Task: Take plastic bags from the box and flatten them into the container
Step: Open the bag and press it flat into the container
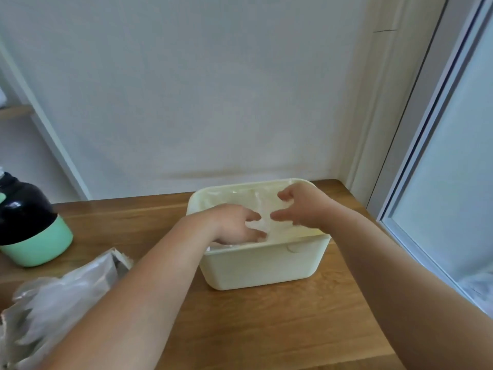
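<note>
A cream plastic container [266, 265] stands on the wooden table near the far right corner. Clear plastic bags [241, 196] lie inside it. Both hands are inside the container, on top of the bags. My left hand [234, 222] lies at the near left with its fingers spread on the plastic. My right hand [298, 204] is at the far right, fingers bent down onto a crumpled fold of bag between the two hands. The box [117, 265] sits at the lower left, mostly hidden under a heap of loose clear bags [53, 303].
A black and mint-green bottle [29, 225] stands at the table's left edge. A white wall runs along the back of the table [266, 329]. On the right, a window frame [416, 161] borders the table.
</note>
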Demonstrator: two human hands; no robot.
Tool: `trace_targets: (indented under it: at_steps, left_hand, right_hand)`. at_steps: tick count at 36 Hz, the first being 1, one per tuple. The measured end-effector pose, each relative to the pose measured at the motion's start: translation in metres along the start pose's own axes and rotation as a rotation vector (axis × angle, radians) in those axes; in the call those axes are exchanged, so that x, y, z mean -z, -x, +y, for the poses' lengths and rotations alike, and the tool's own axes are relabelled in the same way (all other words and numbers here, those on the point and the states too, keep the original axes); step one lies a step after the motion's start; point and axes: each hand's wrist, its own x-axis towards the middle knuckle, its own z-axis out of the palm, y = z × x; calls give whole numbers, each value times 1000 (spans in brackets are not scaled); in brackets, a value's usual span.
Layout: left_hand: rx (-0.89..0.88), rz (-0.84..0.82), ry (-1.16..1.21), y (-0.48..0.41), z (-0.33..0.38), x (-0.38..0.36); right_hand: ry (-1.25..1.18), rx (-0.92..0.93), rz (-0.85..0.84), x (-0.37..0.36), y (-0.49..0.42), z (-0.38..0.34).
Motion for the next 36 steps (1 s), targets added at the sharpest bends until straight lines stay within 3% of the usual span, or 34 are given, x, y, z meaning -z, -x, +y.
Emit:
trace_targets:
  at_steps: [6, 12, 18, 24, 28, 33, 36]
  left_hand:
    - [59, -120, -113, -11, -4, -2]
    - [87, -53, -273, -15, -8, -6]
    - [60, 345, -151, 5, -18, 3]
    - [96, 581, 20, 39, -41, 5]
    - [79, 684, 126, 61, -57, 2]
    - [56, 720, 195, 93, -67, -8]
    - [60, 760, 224, 113, -76, -14]
  right_hand:
    - [341, -60, -269, -2, -1, 5]
    - [499, -104, -308, -6, -6, 4]
    - [427, -62, -174, 2, 4, 0]
    - [440, 4, 87, 2, 18, -16]
    - [364, 127, 282, -7, 31, -33]
    - [250, 258, 390, -32, 48, -60]
    - [89, 313, 369, -52, 60, -80]
